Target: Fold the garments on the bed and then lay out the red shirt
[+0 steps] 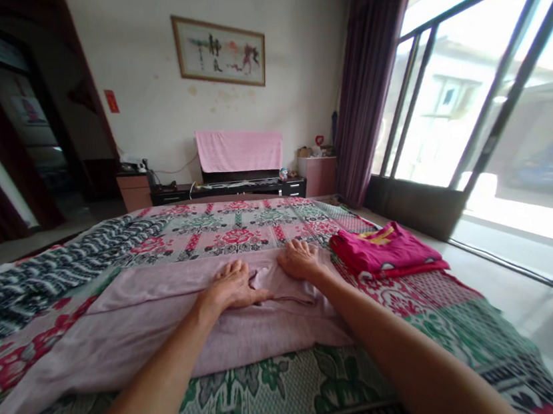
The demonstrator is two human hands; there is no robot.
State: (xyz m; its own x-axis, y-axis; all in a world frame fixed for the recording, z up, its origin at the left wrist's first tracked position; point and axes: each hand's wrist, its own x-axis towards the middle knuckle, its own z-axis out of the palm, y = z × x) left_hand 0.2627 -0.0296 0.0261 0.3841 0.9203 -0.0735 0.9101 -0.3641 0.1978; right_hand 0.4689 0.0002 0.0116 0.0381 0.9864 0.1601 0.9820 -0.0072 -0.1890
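A pale pink garment (267,336) lies spread across the bed, its far side folded over toward me. My left hand (236,286) rests on the folded layer near the middle, palm down with the fingers spread. Farther right, my right hand (300,259) presses flat on the same cloth, close to its far right edge. Between the two hands the fabric is slightly wrinkled. Neither hand grips the cloth. Just beyond the garment's right end sits a folded stack of magenta clothes (387,250).
A flowered bedspread (239,228) covers the bed. Black-and-white patterned cloth (62,267) is bunched at the left. Past the bed stands a low black cabinet (174,196), with a pink cloth (239,150) draped over a screen. Large windows (474,89) line the right side.
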